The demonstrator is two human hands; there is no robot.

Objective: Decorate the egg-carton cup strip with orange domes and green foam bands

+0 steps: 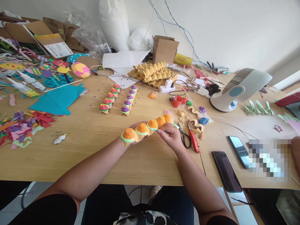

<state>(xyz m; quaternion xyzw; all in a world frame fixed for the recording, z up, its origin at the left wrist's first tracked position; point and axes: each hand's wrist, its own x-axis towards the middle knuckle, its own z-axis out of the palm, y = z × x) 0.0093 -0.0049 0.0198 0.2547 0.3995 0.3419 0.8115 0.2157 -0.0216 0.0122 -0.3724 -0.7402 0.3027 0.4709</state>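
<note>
My left hand (134, 128) holds from below a strip of egg-carton cups (146, 128) with orange domes and green bands, lifted a little above the wooden table (89, 137). My right hand (172, 135) is closed in a pinch at the strip's right part, fingertips on a green band. Whether a small tool is in that pinch I cannot make out.
Two finished carton caterpillars (117, 98) with pins lie further back. Scissors (186, 137) and a red-handled tool (193, 140) lie right of my hand, two phones (232, 162) at front right, a fan (239, 89), egg cartons (152, 72), paper scraps (21, 125) at left.
</note>
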